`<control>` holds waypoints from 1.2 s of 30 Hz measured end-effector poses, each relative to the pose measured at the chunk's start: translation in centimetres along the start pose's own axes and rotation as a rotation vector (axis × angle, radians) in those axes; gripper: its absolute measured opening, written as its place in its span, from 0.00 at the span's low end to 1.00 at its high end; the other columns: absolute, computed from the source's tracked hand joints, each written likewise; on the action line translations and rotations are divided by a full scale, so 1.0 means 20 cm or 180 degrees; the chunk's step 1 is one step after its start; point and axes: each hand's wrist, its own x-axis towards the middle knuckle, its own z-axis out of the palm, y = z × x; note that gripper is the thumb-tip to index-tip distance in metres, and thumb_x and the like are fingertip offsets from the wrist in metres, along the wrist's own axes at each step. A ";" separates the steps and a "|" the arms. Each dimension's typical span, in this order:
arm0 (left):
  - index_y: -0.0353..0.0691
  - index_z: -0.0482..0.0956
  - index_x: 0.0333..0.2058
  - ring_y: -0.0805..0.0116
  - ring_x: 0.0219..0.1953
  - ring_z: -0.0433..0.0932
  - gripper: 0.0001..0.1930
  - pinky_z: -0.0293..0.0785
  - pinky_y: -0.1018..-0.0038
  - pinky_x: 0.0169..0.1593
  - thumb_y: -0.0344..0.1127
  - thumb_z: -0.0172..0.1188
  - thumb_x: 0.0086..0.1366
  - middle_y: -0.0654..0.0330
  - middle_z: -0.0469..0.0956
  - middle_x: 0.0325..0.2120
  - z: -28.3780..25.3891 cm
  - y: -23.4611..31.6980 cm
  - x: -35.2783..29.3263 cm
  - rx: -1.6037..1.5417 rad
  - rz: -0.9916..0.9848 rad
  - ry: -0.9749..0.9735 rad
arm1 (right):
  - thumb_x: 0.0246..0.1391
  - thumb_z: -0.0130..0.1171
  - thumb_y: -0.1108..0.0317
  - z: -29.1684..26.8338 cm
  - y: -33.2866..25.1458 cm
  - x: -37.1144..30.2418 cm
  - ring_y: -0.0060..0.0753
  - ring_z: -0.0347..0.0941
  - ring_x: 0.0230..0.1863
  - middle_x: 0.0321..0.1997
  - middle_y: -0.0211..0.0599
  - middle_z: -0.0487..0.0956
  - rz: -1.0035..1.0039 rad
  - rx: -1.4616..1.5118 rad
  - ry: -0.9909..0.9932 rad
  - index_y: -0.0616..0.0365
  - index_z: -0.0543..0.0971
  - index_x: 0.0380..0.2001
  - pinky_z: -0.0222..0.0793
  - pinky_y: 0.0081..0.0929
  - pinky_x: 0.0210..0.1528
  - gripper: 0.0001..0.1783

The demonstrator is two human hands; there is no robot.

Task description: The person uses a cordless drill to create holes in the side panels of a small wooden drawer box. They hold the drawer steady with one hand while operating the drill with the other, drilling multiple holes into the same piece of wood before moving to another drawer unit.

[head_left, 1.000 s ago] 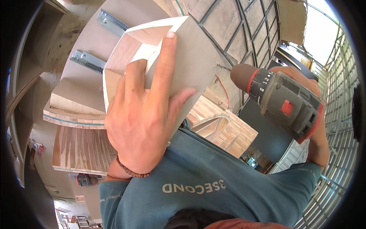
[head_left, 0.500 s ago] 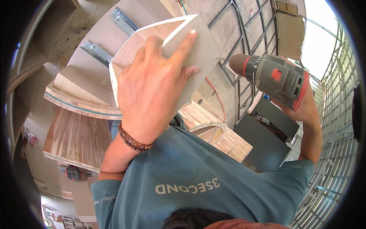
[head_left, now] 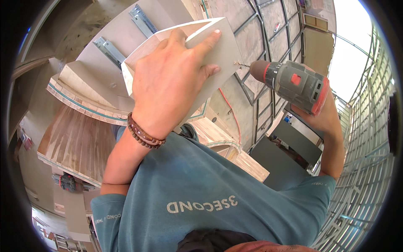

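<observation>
My left hand point(head_left: 168, 80) grips a pale wooden drawer box point(head_left: 226, 48) at its rim. Its index finger and thumb press along the outer panel, while the other fingers go over the edge and are partly hidden. On that wrist is a brown beaded bracelet point(head_left: 145, 132). A grey and red cordless drill point(head_left: 296, 84) is held level in my right hand point(head_left: 325, 119), whose fingers are mostly behind the drill body. The thin drill bit point(head_left: 245, 65) meets the outer panel near its right edge, with small shavings point(head_left: 238, 64) around the tip.
Metal drawer slides point(head_left: 108, 51) are fixed to a curved panel at the left. Slatted curved wood pieces point(head_left: 71, 140) lie nearer, with another power tool point(head_left: 66, 182) below. Dark panels point(head_left: 279, 164) and a red cable point(head_left: 230, 110) are at the right, beside a metal frame point(head_left: 256, 54) across the floor.
Shavings have gathered around the drill bit at the panel. The drill has shifted slightly left, with its chuck nearer the panel. My left hand keeps its hold as the view turns slightly.
</observation>
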 end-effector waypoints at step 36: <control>0.68 0.78 0.60 0.58 0.33 0.80 0.30 0.76 0.66 0.34 0.52 0.69 0.57 0.61 0.79 0.38 0.00 0.01 0.02 0.0163 -0.0008 -0.0033 | 0.35 0.76 0.71 0.03 -0.01 -0.09 0.25 0.77 0.49 0.52 0.36 0.82 -0.0160 0.0607 0.0249 0.63 0.77 0.57 0.73 0.28 0.55 0.40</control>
